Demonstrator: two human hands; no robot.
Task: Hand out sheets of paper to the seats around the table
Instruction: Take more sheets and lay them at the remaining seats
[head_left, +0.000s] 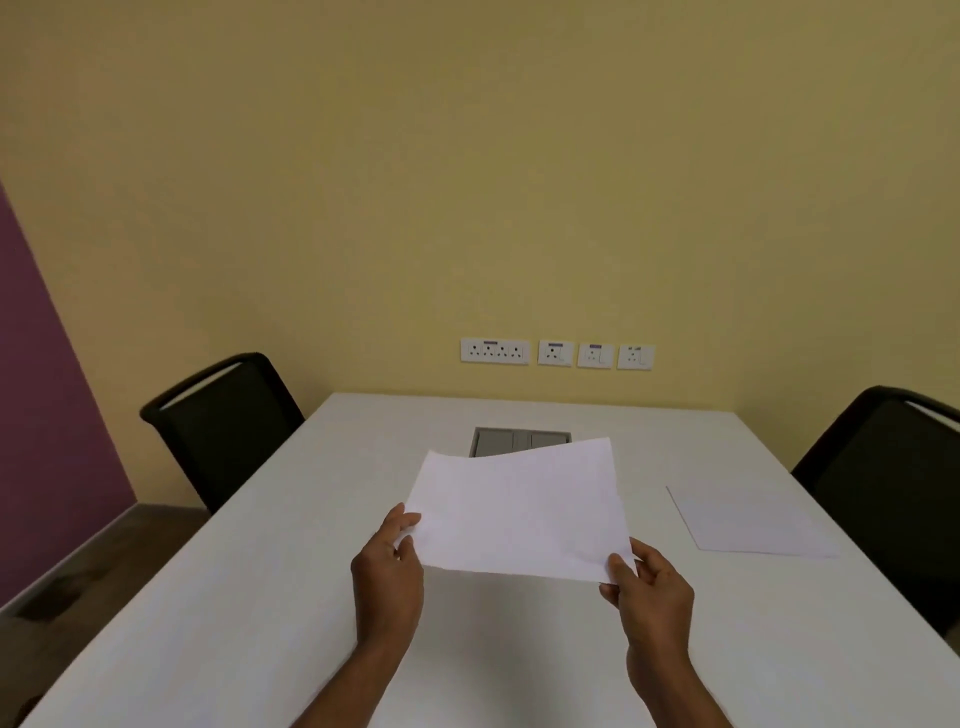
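Observation:
I hold white sheets of paper (519, 512) above the middle of the white table (260, 597). My left hand (389, 566) pinches their near left corner. My right hand (647, 592) pinches the near right corner. A second sheet edge shows slightly offset at the right side of the held paper. One white sheet (748, 519) lies flat on the table at the right, in front of the right black chair (883, 483). The left black chair (223, 421) has no sheet on the table before it.
A grey cable box lid (491, 440) is set into the table behind the held paper. The table's far edge meets a yellow wall with a row of white power sockets (556, 353). A purple wall (41, 415) and brown floor lie at the left.

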